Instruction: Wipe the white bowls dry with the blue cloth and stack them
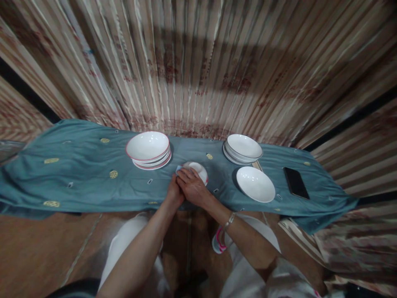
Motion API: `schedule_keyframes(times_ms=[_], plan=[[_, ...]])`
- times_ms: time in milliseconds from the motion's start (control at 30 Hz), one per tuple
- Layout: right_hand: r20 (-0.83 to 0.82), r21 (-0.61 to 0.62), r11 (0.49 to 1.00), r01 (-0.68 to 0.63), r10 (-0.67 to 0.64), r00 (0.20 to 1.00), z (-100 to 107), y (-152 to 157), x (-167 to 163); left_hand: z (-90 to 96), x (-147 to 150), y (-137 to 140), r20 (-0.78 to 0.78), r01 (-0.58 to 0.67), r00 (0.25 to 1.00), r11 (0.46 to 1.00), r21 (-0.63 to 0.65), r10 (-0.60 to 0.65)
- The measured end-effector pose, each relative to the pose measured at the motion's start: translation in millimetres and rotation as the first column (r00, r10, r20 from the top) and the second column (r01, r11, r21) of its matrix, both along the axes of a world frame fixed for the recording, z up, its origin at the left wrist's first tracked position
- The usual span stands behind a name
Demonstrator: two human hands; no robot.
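In front of me, near the table's front edge, is a small white dish [201, 170] with a red pattern on its rim. My left hand [175, 191] is closed at the dish's near left edge, its fingers partly hidden behind the other hand. Across the dish lies my right hand [192, 185], its fingers bent over a bit of pale blue cloth [178, 169] that peeks out at the left. Most of the cloth and the dish's near half are covered by my hands.
A stack of red-rimmed bowls [148, 147] stands at the back left. Dark-rimmed bowls [244, 147] are stacked at the back right, with a single white bowl [256, 185] before them. Farther right lies a black phone [296, 182]. A pleated curtain [192, 74] hangs behind the cloth-covered table [89, 178].
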State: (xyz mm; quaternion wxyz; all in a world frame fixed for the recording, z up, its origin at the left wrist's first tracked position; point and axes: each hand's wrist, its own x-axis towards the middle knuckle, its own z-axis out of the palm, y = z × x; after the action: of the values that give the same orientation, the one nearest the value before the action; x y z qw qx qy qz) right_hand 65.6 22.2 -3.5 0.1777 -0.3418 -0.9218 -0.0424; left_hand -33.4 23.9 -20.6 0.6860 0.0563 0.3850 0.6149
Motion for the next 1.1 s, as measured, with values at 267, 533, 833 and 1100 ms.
schedule_keyframes(times_ms=[267, 533, 833, 1100], plan=[[0.160, -0.076, 0.997, 0.012, 0.000, 0.987, 22.8, 17.4, -11.0, 22.7, 5.5, -2.5, 0.242, -0.030, 0.968, 0.985, -0.172, 0.072], [0.254, -0.153, 0.980, 0.129, -0.087, 0.963, 40.1, 35.4, -20.3, 31.4, 5.9, -4.9, 0.277, 0.018, 0.961, 0.991, -0.131, 0.019], [0.329, -0.239, 0.935, 0.262, -0.175, 0.928, 55.7, 51.1, -23.4, 19.2, 3.6, -0.4, 0.264, 0.020, 0.965, 0.995, -0.096, 0.006], [0.315, -0.288, 0.904, 0.315, -0.222, 0.923, 52.7, 63.0, -18.1, 18.7, 2.6, 0.4, 0.223, 0.029, 0.975, 0.998, -0.063, -0.014]])
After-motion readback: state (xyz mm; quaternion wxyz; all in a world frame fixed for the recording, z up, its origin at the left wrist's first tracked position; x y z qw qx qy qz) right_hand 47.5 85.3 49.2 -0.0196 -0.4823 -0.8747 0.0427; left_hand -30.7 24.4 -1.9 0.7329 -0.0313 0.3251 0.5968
